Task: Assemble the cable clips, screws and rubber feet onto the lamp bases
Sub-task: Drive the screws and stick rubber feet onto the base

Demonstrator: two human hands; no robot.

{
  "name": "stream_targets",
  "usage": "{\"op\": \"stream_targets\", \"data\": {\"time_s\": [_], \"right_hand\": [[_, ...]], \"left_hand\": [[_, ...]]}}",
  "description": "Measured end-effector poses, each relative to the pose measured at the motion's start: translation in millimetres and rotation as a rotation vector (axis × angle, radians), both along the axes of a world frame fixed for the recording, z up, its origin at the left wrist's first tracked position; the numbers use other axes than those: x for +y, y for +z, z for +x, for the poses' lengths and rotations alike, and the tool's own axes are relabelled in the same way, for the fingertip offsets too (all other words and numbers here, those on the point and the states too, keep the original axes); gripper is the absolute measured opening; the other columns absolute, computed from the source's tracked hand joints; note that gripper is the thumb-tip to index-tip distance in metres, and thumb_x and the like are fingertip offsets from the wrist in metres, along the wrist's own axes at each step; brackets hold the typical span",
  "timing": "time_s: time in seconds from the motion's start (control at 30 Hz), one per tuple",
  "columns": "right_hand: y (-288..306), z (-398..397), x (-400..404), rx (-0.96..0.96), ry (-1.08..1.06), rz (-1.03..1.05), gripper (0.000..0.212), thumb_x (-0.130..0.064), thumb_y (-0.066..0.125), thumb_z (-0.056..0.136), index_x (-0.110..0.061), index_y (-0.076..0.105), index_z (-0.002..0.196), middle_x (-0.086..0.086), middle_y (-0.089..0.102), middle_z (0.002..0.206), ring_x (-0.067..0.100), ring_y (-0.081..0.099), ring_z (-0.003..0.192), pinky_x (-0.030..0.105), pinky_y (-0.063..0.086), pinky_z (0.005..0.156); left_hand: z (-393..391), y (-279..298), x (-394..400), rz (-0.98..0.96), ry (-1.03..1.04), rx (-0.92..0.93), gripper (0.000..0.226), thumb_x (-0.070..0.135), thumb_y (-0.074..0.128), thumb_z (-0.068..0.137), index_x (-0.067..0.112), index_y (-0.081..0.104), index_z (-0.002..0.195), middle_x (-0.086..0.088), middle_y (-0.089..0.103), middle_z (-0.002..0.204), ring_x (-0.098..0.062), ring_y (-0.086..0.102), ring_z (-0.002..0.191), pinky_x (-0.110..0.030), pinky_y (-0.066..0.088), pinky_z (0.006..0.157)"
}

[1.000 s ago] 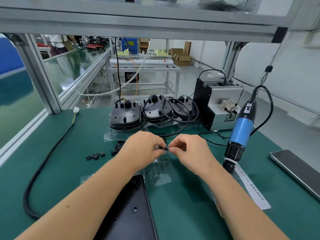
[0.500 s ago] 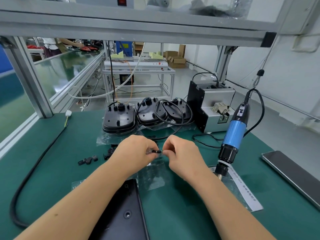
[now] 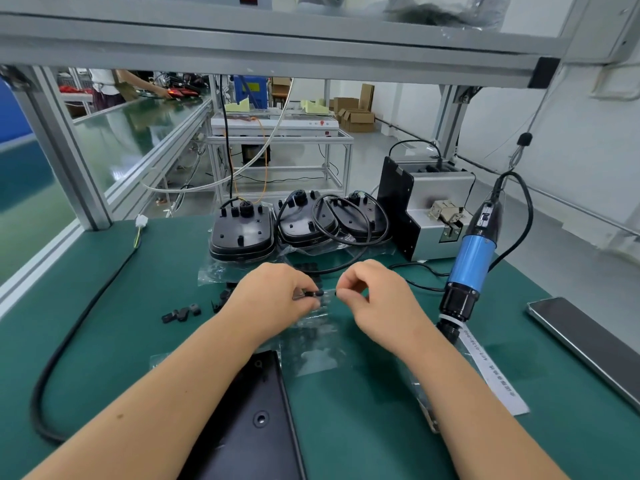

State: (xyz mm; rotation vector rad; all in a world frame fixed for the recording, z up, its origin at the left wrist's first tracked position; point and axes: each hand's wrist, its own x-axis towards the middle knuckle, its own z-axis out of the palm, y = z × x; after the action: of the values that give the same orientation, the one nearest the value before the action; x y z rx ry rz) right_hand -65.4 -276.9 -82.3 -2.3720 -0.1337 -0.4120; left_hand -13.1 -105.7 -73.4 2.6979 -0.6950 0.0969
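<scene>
Green matting covers the tabletop [image 3: 346, 427] under a grey metal frame, with a long conveyor line running off to the left behind it. Three black lamp bases [image 3: 242, 233] stand in a row at the far edge, a black cable looped over the two on the right. Just beside them sits a grey feeder box [image 3: 433, 209], and a blue electric screwdriver [image 3: 471, 261] hangs tip down near the right hand [image 3: 377, 303]. The left hand [image 3: 273, 299] has its fingers curled round a small black part [image 3: 311, 293], which may be a rubber foot or a clip. Opposite it, the right hand's fingers pinch something tiny; I cannot tell what. Both hands hover over a clear plastic bag [image 3: 315, 344]. Loose black clips [image 3: 181, 313] lie to the left, and a flat black plate [image 3: 249, 420] lies nearest the person.
</scene>
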Motion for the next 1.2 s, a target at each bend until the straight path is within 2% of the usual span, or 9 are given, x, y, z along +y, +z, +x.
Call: {"op": "stream_targets", "data": {"time_s": [0.1,0.2,0.33,0.5,0.57,0.63,0.8,0.97,1.2], "right_hand": [[7.0,-2.7,-4.9,0.101,0.014,0.366,0.022,-0.009,0.066,0.087,-0.024,0.065,0.07,-0.014,0.063,0.064,0.001,0.056,0.061,0.016,0.048,0.062],[11.0,-6.3,-5.3,0.349,0.047,0.748,0.016,-0.011,0.066,0.09,-0.017,0.069,0.075,-0.009,0.068,0.067,0.003,0.061,0.062,0.017,0.049,0.053],[15.7,-10.8,1.5,0.54,0.125,0.922,0.008,-0.01,0.066,0.09,-0.012,0.067,0.082,-0.002,0.068,0.07,0.005,0.06,0.058,0.017,0.046,0.047],[25.9,-34.1,26.4,0.557,0.218,0.826,0.01,-0.012,0.068,0.087,-0.015,0.067,0.077,-0.003,0.067,0.072,0.005,0.057,0.062,0.017,0.044,0.048],[29.7,-49.0,38.8,0.546,0.291,0.744,0.018,-0.012,0.069,0.086,-0.021,0.069,0.07,-0.008,0.063,0.07,0.002,0.053,0.061,0.016,0.04,0.049],[34.2,-63.5,52.3,0.551,0.36,0.651,0.023,-0.012,0.069,0.086,-0.024,0.07,0.066,-0.013,0.059,0.064,-0.001,0.048,0.055,0.013,0.037,0.048],[32.7,-77.5,75.1,0.584,0.28,0.412,0.019,-0.016,0.073,0.082,-0.023,0.07,0.064,-0.01,0.056,0.059,0.006,0.043,0.053,0.015,0.036,0.05],[22.5,-80.0,82.8,0.671,0.138,0.458,0.026,-0.009,0.073,0.081,-0.018,0.069,0.057,-0.008,0.058,0.058,0.0,0.051,0.047,0.016,0.044,0.049],[16.9,-85.6,84.5,0.652,0.108,0.548,0.026,-0.004,0.072,0.079,-0.017,0.07,0.057,-0.007,0.061,0.058,0.002,0.051,0.047,0.014,0.042,0.045]], "left_hand": [[0.9,-0.9,0.1,0.034,-0.006,0.005,0.034,0.046,0.066,0.085,0.037,0.067,0.117,0.011,0.071,0.106,-0.01,0.063,0.099,-0.029,0.053,0.086],[3.6,-3.4,-2.6,0.158,-0.035,0.005,0.052,0.053,0.065,0.083,0.035,0.057,0.131,0.01,0.065,0.123,-0.013,0.058,0.113,-0.03,0.049,0.09],[9.2,-4.6,-7.2,0.268,-0.066,0.019,0.066,0.055,0.065,0.083,0.031,0.047,0.141,0.003,0.056,0.136,-0.019,0.051,0.126,-0.035,0.045,0.097],[4.4,0.1,-8.4,0.273,-0.175,0.094,0.041,0.036,0.06,0.089,0.014,0.056,0.123,-0.005,0.064,0.115,-0.027,0.057,0.111,-0.03,0.04,0.075],[2.3,3.7,-3.7,0.22,-0.199,0.158,0.043,0.024,0.057,0.091,0.012,0.053,0.132,-0.006,0.061,0.128,-0.027,0.053,0.121,-0.029,0.042,0.087],[0.2,13.6,7.3,0.103,-0.189,0.192,0.054,0.03,0.057,0.094,0.017,0.044,0.144,-0.002,0.048,0.146,-0.02,0.042,0.136,-0.027,0.033,0.107],[-10.0,39.1,56.9,-0.246,-0.09,0.155,0.041,0.032,0.058,0.095,0.023,0.056,0.136,0.006,0.059,0.134,-0.005,0.055,0.117,-0.014,0.036,0.095],[-37.4,17.8,91.6,-0.585,0.036,0.148,0.026,0.028,0.062,0.093,0.028,0.069,0.117,0.02,0.068,0.103,0.017,0.06,0.092,0.003,0.04,0.077],[-50.5,-7.9,91.3,-0.651,0.051,0.222,0.023,0.025,0.063,0.093,0.026,0.071,0.115,0.017,0.072,0.104,0.013,0.062,0.092,-0.009,0.047,0.087]]}}
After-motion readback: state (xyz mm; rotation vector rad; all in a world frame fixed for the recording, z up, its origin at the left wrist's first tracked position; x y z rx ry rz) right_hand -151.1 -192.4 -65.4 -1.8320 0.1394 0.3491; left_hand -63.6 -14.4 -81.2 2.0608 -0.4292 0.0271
